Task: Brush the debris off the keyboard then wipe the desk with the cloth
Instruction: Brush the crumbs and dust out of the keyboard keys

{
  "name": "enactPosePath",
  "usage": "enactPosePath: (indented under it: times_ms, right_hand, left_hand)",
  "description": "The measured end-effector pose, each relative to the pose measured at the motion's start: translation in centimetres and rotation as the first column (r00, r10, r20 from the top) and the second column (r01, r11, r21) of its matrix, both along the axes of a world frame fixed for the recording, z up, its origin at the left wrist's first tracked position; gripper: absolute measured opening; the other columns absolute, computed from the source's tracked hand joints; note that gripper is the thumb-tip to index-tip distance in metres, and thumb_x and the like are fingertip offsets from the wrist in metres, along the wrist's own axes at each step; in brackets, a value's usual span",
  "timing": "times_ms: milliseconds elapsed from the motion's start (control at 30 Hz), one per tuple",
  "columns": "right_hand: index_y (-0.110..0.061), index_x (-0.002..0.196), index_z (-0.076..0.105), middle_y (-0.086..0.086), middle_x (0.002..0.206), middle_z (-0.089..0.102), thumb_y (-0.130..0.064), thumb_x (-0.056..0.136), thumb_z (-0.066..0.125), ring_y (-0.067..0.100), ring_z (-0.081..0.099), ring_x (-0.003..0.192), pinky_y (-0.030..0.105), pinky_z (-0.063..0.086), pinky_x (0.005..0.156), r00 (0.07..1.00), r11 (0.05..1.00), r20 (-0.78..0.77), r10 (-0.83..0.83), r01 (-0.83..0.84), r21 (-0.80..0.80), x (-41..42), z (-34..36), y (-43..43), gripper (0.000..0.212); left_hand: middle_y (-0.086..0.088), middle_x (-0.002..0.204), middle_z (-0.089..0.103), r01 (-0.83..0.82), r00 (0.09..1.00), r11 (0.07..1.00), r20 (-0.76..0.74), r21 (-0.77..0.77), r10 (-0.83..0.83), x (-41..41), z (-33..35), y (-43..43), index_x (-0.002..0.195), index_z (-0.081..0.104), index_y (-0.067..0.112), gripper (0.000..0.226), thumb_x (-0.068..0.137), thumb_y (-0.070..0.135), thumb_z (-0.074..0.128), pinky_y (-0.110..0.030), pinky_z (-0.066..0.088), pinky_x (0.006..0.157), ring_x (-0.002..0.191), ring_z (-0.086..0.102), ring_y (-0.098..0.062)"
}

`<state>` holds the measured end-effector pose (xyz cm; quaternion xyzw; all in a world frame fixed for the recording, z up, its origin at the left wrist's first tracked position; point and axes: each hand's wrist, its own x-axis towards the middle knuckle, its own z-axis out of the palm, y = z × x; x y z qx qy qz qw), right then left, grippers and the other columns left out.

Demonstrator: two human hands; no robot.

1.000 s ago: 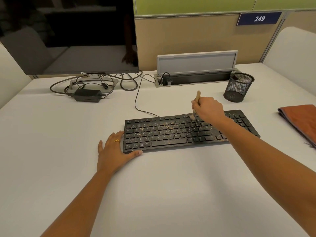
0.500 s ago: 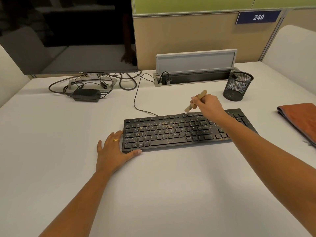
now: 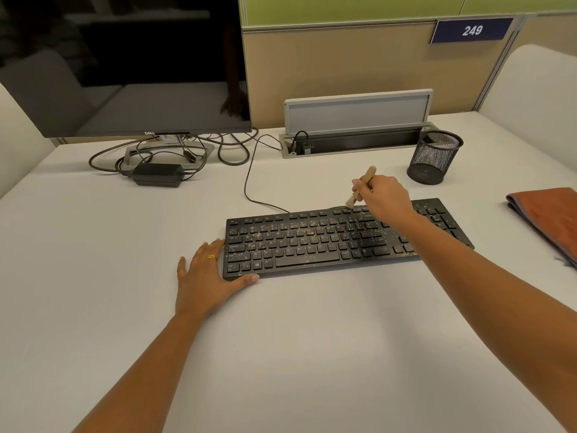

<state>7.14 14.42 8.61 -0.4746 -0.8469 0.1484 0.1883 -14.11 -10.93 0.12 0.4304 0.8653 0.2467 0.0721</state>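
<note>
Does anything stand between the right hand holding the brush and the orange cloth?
Nothing visible blocks it. Between the right hand, gripping the brush, and the cloth lie only the right end of the keyboard and bare desk; the mesh cup stands farther back.

The left forearm (image 3: pixel 140 360) and right forearm (image 3: pixel 487 292) are bare up to the frame edge. The left hand (image 3: pixel 204 282) carries one gold ring (image 3: pixel 211 257) with a ridged top, near the base of a finger. The right hand (image 3: pixel 385 198) is bare. Visible nails are short and pale.

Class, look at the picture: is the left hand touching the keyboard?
Touching. The head view shows the left hand, thumb and fingertips against the keyboard at its left end.
</note>
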Motion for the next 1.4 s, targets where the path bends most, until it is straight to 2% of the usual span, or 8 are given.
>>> enactPosePath:
  times_ms: [333, 567, 800, 967, 1067, 1167, 1300, 1400]
  right_hand:
    - [-0.008, 0.101, 0.068, 0.010, 0.095, 0.067, -0.036, 0.100, 0.034, 0.027, 0.059, 0.086, 0.031, 0.039, 0.069, 1.000, 1.000, -0.007, 0.013, -0.013, -0.016, 0.0, 0.1, 0.3, 0.044]
    - [-0.008, 0.095, 0.069, 0.000, 0.076, 0.061, -0.035, 0.100, 0.037, 0.008, 0.047, 0.061, 0.026, 0.033, 0.055, 0.992, 0.993, -0.117, 0.050, -0.062, -0.099, -0.1, 0.2, 0.3, 0.042]
    - [-0.007, 0.099, 0.067, 0.007, 0.085, 0.064, -0.035, 0.101, 0.033, 0.022, 0.054, 0.075, 0.030, 0.036, 0.065, 0.994, 0.997, 0.099, -0.039, 0.032, 0.075, 0.1, 0.8, 0.4, 0.044]
    - [-0.010, 0.097, 0.069, -0.007, 0.065, 0.053, -0.036, 0.099, 0.038, 0.008, 0.045, 0.058, 0.025, 0.031, 0.053, 0.996, 0.991, -0.079, 0.045, -0.055, -0.124, -0.3, 0.3, 0.1, 0.041]
    - [-0.009, 0.099, 0.068, 0.006, 0.084, 0.065, -0.038, 0.100, 0.035, 0.022, 0.056, 0.074, 0.029, 0.037, 0.064, 0.998, 1.000, 0.058, 0.002, -0.001, -0.013, -0.2, 0.2, 0.3, 0.044]
    - [-0.005, 0.101, 0.067, 0.012, 0.094, 0.068, -0.036, 0.100, 0.034, 0.029, 0.060, 0.085, 0.030, 0.037, 0.066, 0.996, 0.996, 0.080, -0.050, 0.044, 0.079, -0.1, 0.4, 0.8, 0.045]
    - [-0.007, 0.097, 0.069, 0.007, 0.080, 0.061, -0.036, 0.100, 0.037, 0.021, 0.052, 0.071, 0.029, 0.033, 0.063, 0.999, 0.999, -0.048, 0.017, -0.019, -0.051, 0.2, -0.1, 0.7, 0.043]
    - [-0.008, 0.094, 0.069, 0.001, 0.075, 0.059, -0.034, 0.100, 0.037, 0.019, 0.053, 0.070, 0.028, 0.036, 0.063, 0.999, 0.994, -0.036, 0.036, -0.039, -0.100, 0.6, -0.2, 0.9, 0.041]
  left_hand:
    - [0.004, 0.155, 0.029, -0.003, 1.000, 1.000, -0.011, -0.026, 0.002, 0.1, 0.2, 0.1, 0.148, 0.027, 0.026, 0.110, 0.056, 0.081, 0.052, -0.045, -0.001, 0.118, 0.146, 0.014, -0.011]
    - [0.004, 0.155, 0.028, -0.002, 1.000, 0.999, 0.003, -0.033, 0.002, 0.3, 0.3, 0.1, 0.148, 0.027, 0.026, 0.110, 0.055, 0.081, 0.051, -0.043, -0.002, 0.118, 0.146, 0.013, -0.011]
    - [0.005, 0.155, 0.028, -0.003, 1.000, 0.999, -0.005, -0.034, 0.003, 0.1, 0.2, 0.1, 0.148, 0.027, 0.027, 0.110, 0.056, 0.081, 0.051, -0.044, -0.002, 0.118, 0.146, 0.013, -0.011]
    - [0.005, 0.155, 0.028, -0.001, 1.000, 0.999, 0.000, -0.032, 0.001, 0.2, 0.2, 0.1, 0.148, 0.027, 0.027, 0.111, 0.055, 0.081, 0.051, -0.044, -0.002, 0.118, 0.146, 0.013, -0.011]
    - [0.004, 0.155, 0.028, -0.001, 1.000, 1.000, -0.003, -0.031, 0.001, 0.2, 0.3, 0.1, 0.148, 0.027, 0.026, 0.110, 0.056, 0.081, 0.052, -0.044, -0.002, 0.118, 0.146, 0.013, -0.011]
    - [0.004, 0.154, 0.030, -0.004, 1.000, 1.000, -0.006, -0.020, 0.004, 0.1, 0.1, 0.1, 0.148, 0.028, 0.025, 0.108, 0.058, 0.080, 0.056, -0.044, -0.001, 0.118, 0.146, 0.014, -0.011]
    - [0.004, 0.154, 0.030, 0.003, 1.000, 1.000, -0.001, -0.021, -0.003, 0.1, 0.1, 0.1, 0.148, 0.028, 0.025, 0.113, 0.055, 0.084, 0.055, -0.044, -0.002, 0.118, 0.146, 0.014, -0.011]
    - [0.004, 0.154, 0.030, 0.005, 1.000, 1.000, -0.004, -0.020, -0.005, 0.1, 0.1, 0.1, 0.148, 0.029, 0.025, 0.116, 0.054, 0.087, 0.055, -0.044, -0.001, 0.118, 0.146, 0.014, -0.011]
